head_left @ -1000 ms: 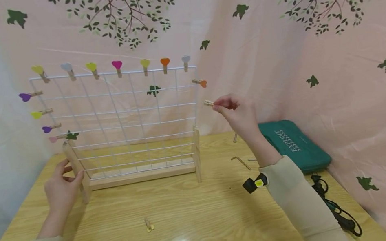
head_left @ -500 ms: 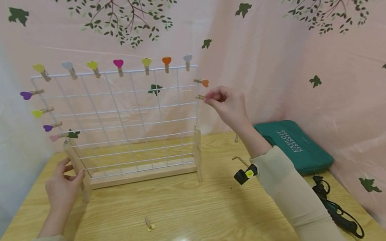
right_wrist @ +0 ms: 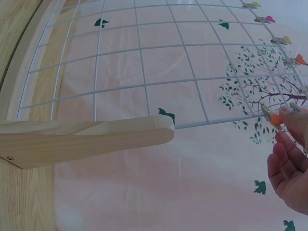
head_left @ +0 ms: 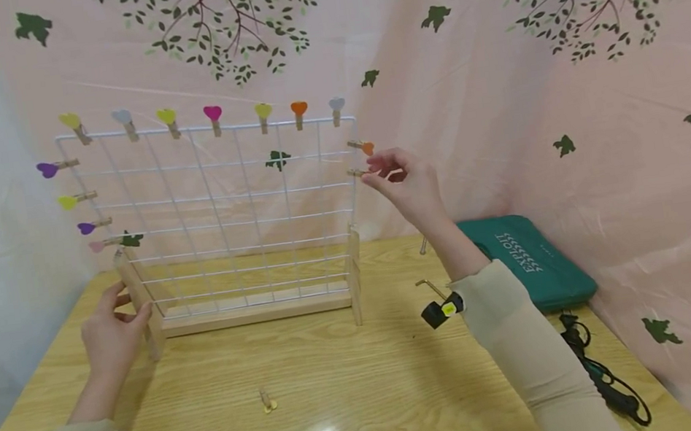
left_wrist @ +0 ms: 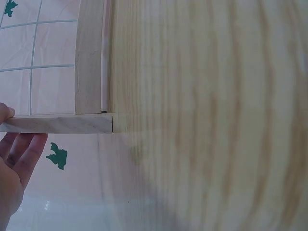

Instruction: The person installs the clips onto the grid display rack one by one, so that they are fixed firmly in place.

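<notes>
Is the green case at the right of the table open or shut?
Shut. In the head view the green case lies flat on the table with its lettered lid down and nothing of its inside showing.

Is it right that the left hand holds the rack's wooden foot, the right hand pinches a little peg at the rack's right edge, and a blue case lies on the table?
Not quite: the case is green, not blue, as the head view shows. The rest holds: the left hand holds the rack's wooden foot, and the right hand pinches a little peg at the rack's right edge.
</notes>
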The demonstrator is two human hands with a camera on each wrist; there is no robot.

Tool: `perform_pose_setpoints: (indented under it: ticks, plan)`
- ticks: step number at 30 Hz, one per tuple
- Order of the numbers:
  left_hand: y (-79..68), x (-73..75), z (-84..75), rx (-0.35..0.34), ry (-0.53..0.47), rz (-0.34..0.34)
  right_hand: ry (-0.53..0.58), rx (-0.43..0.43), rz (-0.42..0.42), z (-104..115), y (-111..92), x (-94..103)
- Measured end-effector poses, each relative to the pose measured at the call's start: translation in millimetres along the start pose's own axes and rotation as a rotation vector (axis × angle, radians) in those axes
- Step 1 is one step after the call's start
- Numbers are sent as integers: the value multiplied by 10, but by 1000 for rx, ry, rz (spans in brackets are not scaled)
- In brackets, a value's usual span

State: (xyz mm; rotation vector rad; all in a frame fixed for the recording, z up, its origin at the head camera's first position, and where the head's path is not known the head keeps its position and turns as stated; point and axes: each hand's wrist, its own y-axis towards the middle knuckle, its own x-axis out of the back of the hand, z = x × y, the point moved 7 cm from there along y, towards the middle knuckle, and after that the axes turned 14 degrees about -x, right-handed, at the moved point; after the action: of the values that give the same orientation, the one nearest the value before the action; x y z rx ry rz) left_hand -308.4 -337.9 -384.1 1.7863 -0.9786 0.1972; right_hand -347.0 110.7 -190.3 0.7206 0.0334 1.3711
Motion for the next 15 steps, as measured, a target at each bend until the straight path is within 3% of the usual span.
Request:
perform_pose_setpoints:
  ticks: [8, 15]
  plan:
    - [-1, -3, -4, 8, 2, 9, -23, 58, 18, -170, -136, 70]
    - [-5, 1, 12, 9, 2, -6, -49, 96, 177, -391, -453, -250]
